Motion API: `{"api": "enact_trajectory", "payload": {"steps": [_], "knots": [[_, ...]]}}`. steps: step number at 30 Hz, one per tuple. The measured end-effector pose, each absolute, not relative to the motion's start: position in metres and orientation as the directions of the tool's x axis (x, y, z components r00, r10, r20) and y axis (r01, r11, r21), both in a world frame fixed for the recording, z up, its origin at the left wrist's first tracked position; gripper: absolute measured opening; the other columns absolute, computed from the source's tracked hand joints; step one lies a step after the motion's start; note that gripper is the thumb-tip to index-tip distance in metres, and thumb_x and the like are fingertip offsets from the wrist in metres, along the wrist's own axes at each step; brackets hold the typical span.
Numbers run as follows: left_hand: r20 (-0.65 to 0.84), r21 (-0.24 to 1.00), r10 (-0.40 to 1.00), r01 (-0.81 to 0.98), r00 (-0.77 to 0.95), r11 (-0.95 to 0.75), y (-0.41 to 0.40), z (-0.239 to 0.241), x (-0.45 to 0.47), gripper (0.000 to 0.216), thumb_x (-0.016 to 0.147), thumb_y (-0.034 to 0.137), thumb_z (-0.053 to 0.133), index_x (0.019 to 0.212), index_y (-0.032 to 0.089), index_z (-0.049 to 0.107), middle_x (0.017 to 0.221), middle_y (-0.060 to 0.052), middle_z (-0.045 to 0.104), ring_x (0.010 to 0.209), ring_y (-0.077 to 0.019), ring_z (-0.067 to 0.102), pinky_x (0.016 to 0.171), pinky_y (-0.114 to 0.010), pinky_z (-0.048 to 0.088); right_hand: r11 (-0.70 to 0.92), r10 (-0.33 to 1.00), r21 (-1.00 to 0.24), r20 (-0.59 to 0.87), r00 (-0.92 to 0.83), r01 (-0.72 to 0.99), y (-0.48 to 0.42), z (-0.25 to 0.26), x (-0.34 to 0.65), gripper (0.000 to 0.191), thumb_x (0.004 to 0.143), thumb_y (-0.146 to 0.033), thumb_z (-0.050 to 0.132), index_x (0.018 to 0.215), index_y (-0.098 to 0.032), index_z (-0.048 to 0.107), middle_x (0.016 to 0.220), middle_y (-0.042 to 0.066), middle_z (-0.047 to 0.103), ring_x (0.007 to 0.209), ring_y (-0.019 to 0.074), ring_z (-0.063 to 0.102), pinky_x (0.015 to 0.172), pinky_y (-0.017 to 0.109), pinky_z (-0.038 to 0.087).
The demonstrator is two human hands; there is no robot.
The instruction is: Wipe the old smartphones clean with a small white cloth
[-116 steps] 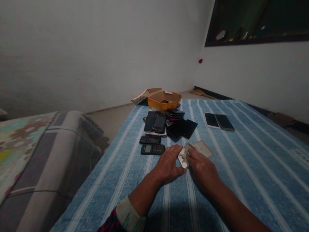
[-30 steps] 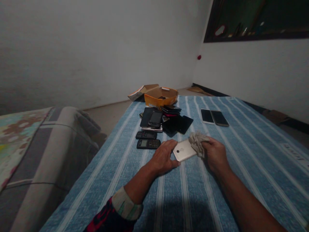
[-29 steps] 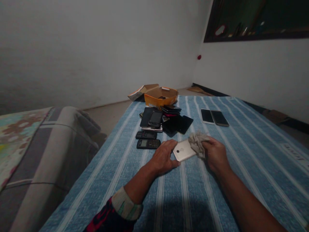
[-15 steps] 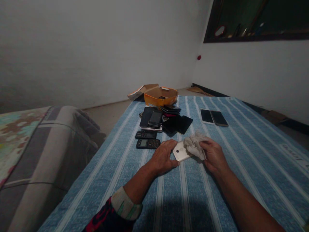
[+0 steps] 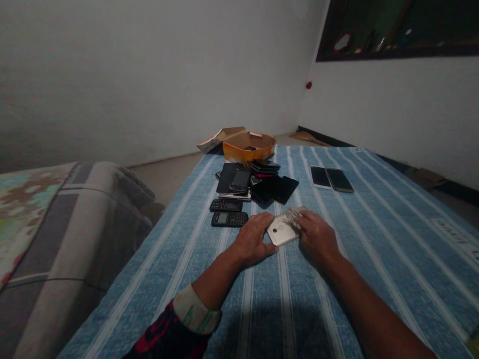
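A pale gold smartphone [image 5: 281,235] lies back up on the striped cloth, its camera and round sensor showing. My left hand [image 5: 255,240] grips its left end between thumb and fingers. Bunched in my right hand [image 5: 318,237] is a light grey cloth [image 5: 295,216], pressed on the phone's upper right part. The phone's right end is partly hidden behind that hand. Just beyond my left hand lie two black keypad phones, a nearer one [image 5: 229,219] and a farther one [image 5: 225,205].
Several dark phones [image 5: 239,179] are piled past the keypad phones. An open orange box [image 5: 239,152] stands behind them. A white phone [image 5: 320,177] and a grey phone [image 5: 340,180] lie side by side at right. Blue striped cloth [image 5: 374,224] covers the surface.
My right hand and the grey cloth have shifted left and slightly up over the phone. More of the cloth is bunched under the fingers. My left hand keeps its hold.
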State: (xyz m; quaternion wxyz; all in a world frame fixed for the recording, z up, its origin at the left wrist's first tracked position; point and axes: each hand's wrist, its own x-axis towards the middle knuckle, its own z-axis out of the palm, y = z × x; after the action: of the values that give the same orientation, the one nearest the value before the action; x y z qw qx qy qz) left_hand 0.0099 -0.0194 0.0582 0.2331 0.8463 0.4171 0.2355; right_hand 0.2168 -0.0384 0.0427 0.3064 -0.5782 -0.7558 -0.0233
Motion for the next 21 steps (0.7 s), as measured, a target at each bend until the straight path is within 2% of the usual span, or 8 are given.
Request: {"api": "enact_trajectory", "payload": {"steps": [3, 7, 10, 13, 16, 21], "knots": [[0.204, 0.595, 0.815, 0.593, 0.542, -0.543, -0.02, 0.058, 0.01, 0.057, 0.065, 0.025, 0.077, 0.117, 0.022, 0.055, 0.122, -0.007, 0.06, 0.115, -0.0311, 0.055, 0.101, -0.047, 0.043, 0.234, 0.908, -0.14, 0.386, -0.165, 0.962, -0.038, 0.05, 0.222, 0.032, 0.087, -0.005, 0.047, 0.097, -0.017, 0.074, 0.11, 0.012, 0.07, 0.102, 0.0252, 0.061, 0.085, 0.034, 0.046], [0.2, 0.579, 0.812, 0.602, 0.549, -0.549, -0.02, 0.058, 0.01, 0.052, 0.066, 0.026, 0.077, 0.114, 0.02, 0.057, 0.121, -0.008, 0.06, 0.113, -0.0305, 0.056, 0.1, -0.046, 0.044, 0.219, 0.951, -0.043, 0.233, -0.203, 0.975, -0.039, 0.063, 0.225, 0.028, 0.092, -0.012, 0.048, 0.102, -0.016, 0.073, 0.114, 0.012, 0.067, 0.106, 0.0254, 0.06, 0.086, 0.033, 0.043], [0.208, 0.573, 0.809, 0.601, 0.55, -0.557, -0.019, 0.057, 0.01, 0.052, 0.066, 0.026, 0.077, 0.113, 0.02, 0.058, 0.12, -0.008, 0.061, 0.113, -0.0305, 0.056, 0.101, -0.047, 0.044, 0.238, 0.958, -0.059, 0.182, -0.224, 0.97, -0.041, 0.071, 0.222, 0.025, 0.096, -0.024, 0.05, 0.101, -0.015, 0.072, 0.113, 0.012, 0.066, 0.103, 0.025, 0.06, 0.086, 0.033, 0.043], [0.218, 0.567, 0.807, 0.602, 0.549, -0.563, -0.019, 0.055, 0.01, 0.053, 0.066, 0.026, 0.079, 0.115, 0.02, 0.059, 0.122, -0.009, 0.062, 0.116, -0.0316, 0.056, 0.104, -0.048, 0.043, 0.235, 0.958, -0.119, 0.193, -0.21, 0.965, -0.042, 0.07, 0.221, 0.033, 0.1, -0.033, 0.045, 0.094, -0.017, 0.074, 0.107, 0.01, 0.067, 0.099, 0.0234, 0.061, 0.084, 0.032, 0.043], [0.211, 0.552, 0.811, 0.618, 0.546, -0.56, -0.019, 0.054, 0.01, 0.053, 0.065, 0.027, 0.08, 0.114, 0.019, 0.061, 0.127, -0.011, 0.06, 0.118, -0.0326, 0.056, 0.105, -0.048, 0.044, 0.204, 0.958, -0.155, 0.237, -0.164, 0.967, -0.039, 0.062, 0.223, 0.031, 0.1, -0.026, 0.046, 0.089, -0.019, 0.075, 0.105, 0.009, 0.068, 0.098, 0.0218, 0.061, 0.083, 0.03, 0.044], [0.184, 0.543, 0.821, 0.64, 0.541, -0.544, -0.019, 0.055, 0.009, 0.057, 0.065, 0.028, 0.082, 0.117, 0.018, 0.062, 0.135, -0.013, 0.058, 0.124, -0.0337, 0.054, 0.107, -0.048, 0.043, 0.23, 0.936, -0.206, 0.314, -0.158, 0.951, -0.032, 0.047, 0.23, 0.019, 0.091, -0.013, 0.056, 0.089, -0.017, 0.074, 0.103, 0.009, 0.069, 0.098, 0.0234, 0.061, 0.084, 0.03, 0.045]]}}
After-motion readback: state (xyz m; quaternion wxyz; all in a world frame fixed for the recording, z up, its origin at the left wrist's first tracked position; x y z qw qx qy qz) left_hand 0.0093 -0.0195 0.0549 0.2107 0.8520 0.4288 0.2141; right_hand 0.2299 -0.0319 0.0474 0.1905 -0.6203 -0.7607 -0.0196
